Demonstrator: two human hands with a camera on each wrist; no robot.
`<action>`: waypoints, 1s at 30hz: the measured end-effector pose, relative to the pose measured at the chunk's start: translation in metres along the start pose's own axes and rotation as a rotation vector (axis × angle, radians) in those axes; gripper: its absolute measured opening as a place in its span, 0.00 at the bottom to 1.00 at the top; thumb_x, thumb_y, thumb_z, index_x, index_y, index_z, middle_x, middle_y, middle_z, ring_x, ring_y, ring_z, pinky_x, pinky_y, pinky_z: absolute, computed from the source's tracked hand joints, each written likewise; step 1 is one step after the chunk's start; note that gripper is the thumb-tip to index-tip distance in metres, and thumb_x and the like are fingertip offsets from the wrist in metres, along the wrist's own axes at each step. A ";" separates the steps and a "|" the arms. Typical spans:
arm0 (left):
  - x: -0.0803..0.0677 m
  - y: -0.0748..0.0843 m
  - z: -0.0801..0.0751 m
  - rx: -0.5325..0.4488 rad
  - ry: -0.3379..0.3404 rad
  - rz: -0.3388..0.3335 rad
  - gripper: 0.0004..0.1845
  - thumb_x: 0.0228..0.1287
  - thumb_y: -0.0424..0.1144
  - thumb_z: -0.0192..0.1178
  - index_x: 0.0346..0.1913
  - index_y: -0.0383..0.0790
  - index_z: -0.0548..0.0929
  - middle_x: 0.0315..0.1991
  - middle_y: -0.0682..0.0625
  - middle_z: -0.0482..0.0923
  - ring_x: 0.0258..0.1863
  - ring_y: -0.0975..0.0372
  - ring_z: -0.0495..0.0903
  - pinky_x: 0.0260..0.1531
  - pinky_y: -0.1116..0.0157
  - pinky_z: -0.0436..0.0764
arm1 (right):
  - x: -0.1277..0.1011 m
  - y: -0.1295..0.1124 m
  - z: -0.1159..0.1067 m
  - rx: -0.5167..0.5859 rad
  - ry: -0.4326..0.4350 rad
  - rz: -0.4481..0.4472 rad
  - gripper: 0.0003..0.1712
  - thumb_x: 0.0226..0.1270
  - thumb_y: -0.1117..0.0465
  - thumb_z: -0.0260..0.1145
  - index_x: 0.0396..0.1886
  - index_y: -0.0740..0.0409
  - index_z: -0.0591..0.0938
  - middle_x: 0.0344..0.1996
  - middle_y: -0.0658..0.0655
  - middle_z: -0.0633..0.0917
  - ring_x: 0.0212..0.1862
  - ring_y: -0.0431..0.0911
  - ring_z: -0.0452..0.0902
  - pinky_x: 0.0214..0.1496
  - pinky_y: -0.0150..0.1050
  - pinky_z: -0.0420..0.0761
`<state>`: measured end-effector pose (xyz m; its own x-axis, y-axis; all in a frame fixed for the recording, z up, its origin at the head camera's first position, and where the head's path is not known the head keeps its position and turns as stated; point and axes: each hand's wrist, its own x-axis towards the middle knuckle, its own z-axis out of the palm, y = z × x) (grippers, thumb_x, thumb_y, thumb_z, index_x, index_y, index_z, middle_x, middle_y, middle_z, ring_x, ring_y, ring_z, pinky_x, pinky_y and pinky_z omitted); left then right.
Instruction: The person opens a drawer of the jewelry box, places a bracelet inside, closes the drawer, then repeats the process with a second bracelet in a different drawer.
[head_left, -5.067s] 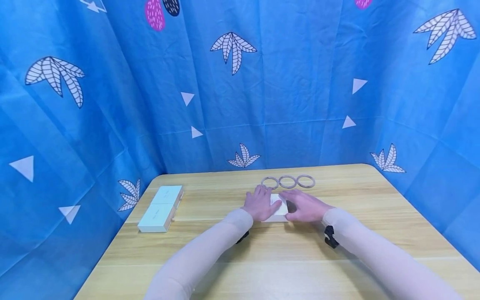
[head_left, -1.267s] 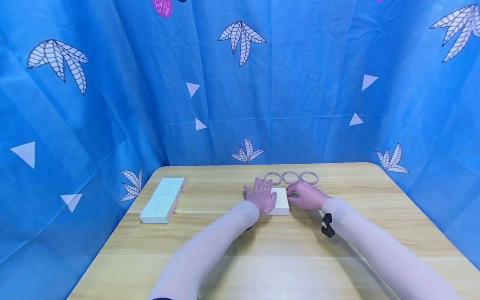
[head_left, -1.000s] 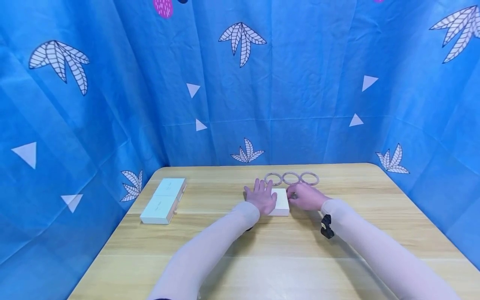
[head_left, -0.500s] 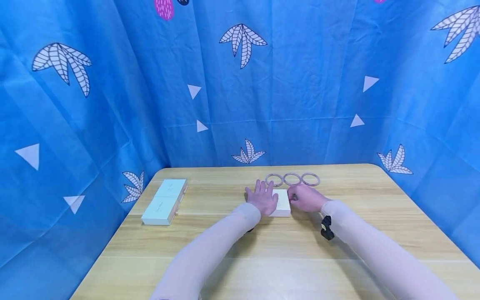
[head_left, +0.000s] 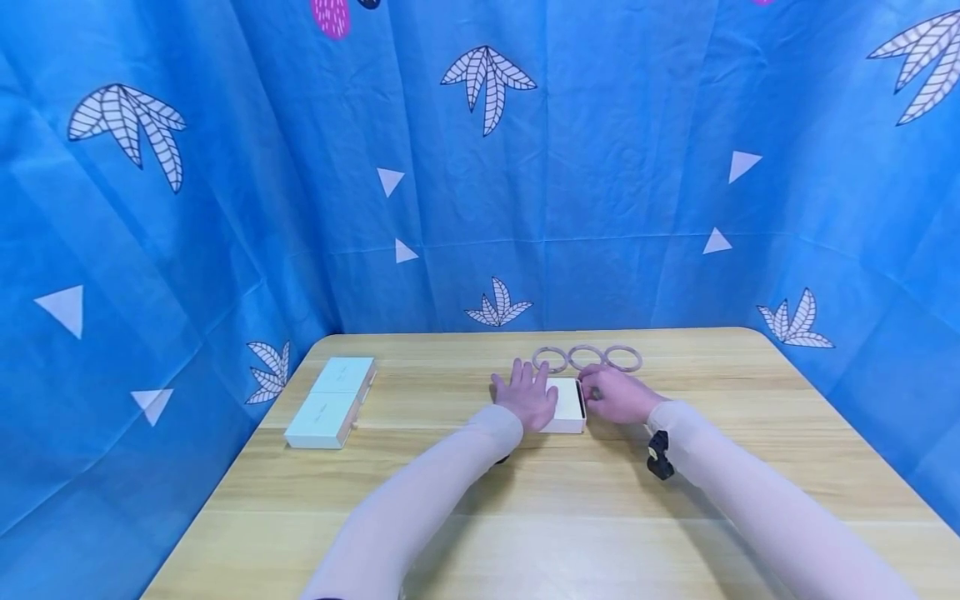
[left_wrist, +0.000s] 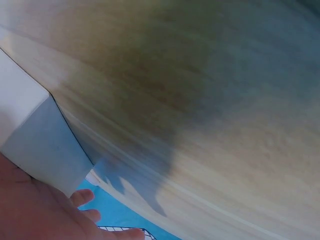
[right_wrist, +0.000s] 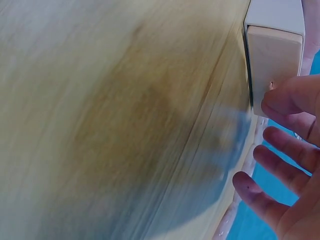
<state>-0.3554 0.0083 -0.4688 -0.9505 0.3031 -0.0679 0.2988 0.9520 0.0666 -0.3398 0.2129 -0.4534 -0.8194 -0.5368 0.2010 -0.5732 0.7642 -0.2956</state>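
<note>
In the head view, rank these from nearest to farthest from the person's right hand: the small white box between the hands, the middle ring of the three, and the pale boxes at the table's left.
1. small white box, touching the right hand, on its left.
2. middle ring, just behind the hand.
3. pale boxes, far left.

Left part of the white box (head_left: 567, 406) covered by the left hand (head_left: 527, 400) in the head view; how far the hand reaches over the lid not to be told. Small pull at the box's right end too small to make out there, the grip of the right hand (head_left: 618, 395) on it hidden by the fingers. In the left wrist view, box (left_wrist: 35, 135) cut off by the left picture edge, hand (left_wrist: 45, 215) cut off by the lower edge, counter (left_wrist: 200, 100) strongly blurred. In the right wrist view, counter (right_wrist: 110, 125) blurred too, right hand (right_wrist: 287, 165) cut off at the right edge. Print on the two pale boxes (head_left: 330, 402) at the counter's left edge too small to read.
</note>
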 end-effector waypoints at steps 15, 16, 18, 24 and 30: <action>0.001 0.000 0.003 -0.012 0.018 -0.005 0.35 0.77 0.63 0.20 0.82 0.58 0.42 0.83 0.46 0.44 0.82 0.51 0.37 0.72 0.32 0.48 | -0.006 0.002 -0.003 0.014 0.006 0.029 0.10 0.58 0.68 0.66 0.22 0.49 0.80 0.60 0.71 0.80 0.61 0.67 0.77 0.64 0.61 0.75; 0.001 0.000 0.002 -0.011 0.017 -0.006 0.35 0.77 0.63 0.21 0.82 0.58 0.41 0.83 0.47 0.44 0.82 0.51 0.37 0.72 0.32 0.48 | -0.006 0.003 -0.003 0.024 0.003 0.035 0.10 0.59 0.68 0.66 0.22 0.49 0.80 0.60 0.71 0.80 0.61 0.67 0.77 0.65 0.61 0.75; 0.000 0.000 0.002 -0.014 0.012 -0.008 0.35 0.77 0.63 0.21 0.82 0.58 0.41 0.83 0.47 0.44 0.82 0.51 0.37 0.72 0.32 0.49 | -0.007 0.004 -0.004 0.039 -0.005 0.044 0.10 0.59 0.68 0.66 0.23 0.49 0.80 0.61 0.71 0.79 0.62 0.67 0.76 0.66 0.62 0.74; 0.000 0.000 0.000 0.000 -0.003 -0.007 0.35 0.77 0.62 0.20 0.82 0.58 0.41 0.83 0.47 0.44 0.82 0.51 0.37 0.72 0.32 0.50 | -0.009 0.009 -0.005 0.049 -0.025 0.070 0.10 0.60 0.67 0.67 0.23 0.48 0.80 0.63 0.71 0.77 0.64 0.68 0.74 0.68 0.63 0.71; 0.000 -0.001 0.003 -0.005 0.007 0.002 0.35 0.77 0.61 0.19 0.82 0.57 0.42 0.83 0.46 0.44 0.82 0.51 0.37 0.71 0.32 0.49 | -0.012 0.013 -0.005 0.048 -0.040 0.097 0.10 0.61 0.67 0.67 0.24 0.48 0.80 0.65 0.70 0.76 0.66 0.69 0.71 0.68 0.64 0.70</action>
<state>-0.3555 0.0077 -0.4718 -0.9505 0.3047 -0.0613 0.3002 0.9511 0.0721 -0.3379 0.2311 -0.4554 -0.8695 -0.4759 0.1324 -0.4898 0.7958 -0.3561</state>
